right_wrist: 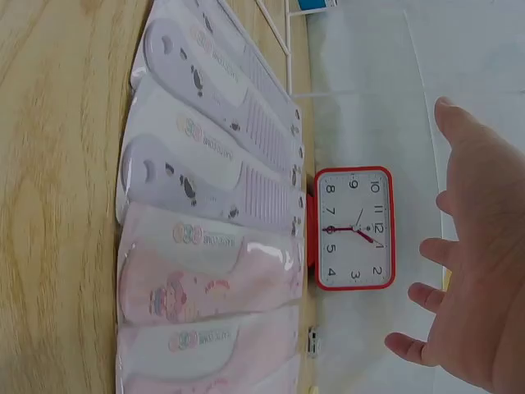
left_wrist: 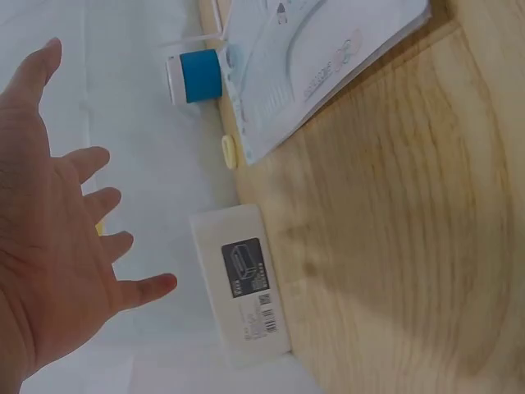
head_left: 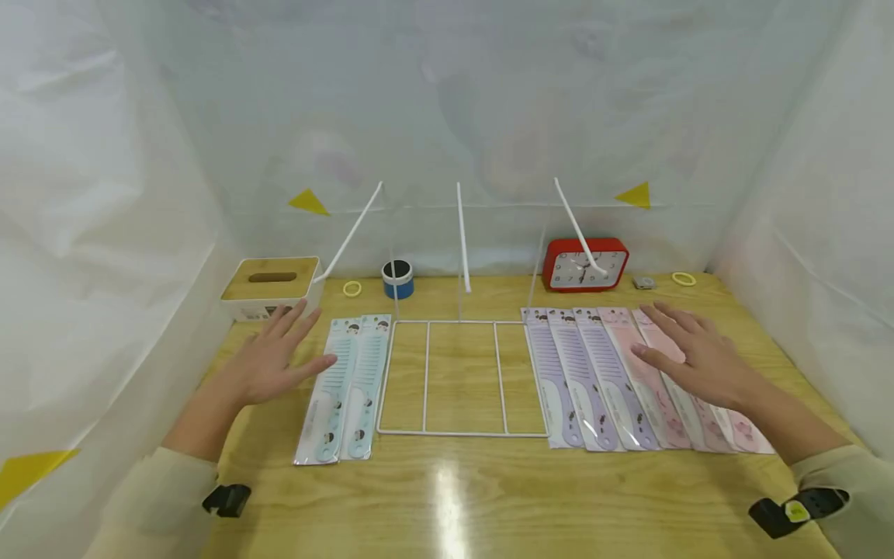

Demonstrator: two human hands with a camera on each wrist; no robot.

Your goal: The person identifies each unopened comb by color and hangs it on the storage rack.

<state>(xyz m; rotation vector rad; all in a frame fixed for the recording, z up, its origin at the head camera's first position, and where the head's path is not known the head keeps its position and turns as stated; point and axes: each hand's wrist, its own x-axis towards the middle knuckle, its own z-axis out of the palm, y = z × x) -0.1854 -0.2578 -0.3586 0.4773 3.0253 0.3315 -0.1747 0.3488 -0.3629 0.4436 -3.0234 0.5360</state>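
My left hand (head_left: 271,361) hovers with spread fingers over the table, just left of two packaged light-blue combs (head_left: 366,388). Over on the other side my right hand (head_left: 701,357) is held above the packaged pink combs (head_left: 653,380), its fingers spread and holding nothing. Beside these lie packaged purple combs (head_left: 583,380), overlapping in a fanned row. Between the two groups stands a white wire rack (head_left: 462,433) with three prongs slanting forward at its top. In the right wrist view the purple combs (right_wrist: 209,176) and pink combs (right_wrist: 205,275) lie flat in clear wrappers.
A tissue box (head_left: 272,287) with a wooden lid sits at the back left. Near it are a yellow ring (head_left: 352,289) and a small blue cylinder (head_left: 398,283). A red clock (head_left: 585,265), a small grey object (head_left: 644,282) and another yellow ring (head_left: 684,279) stand at the back right.
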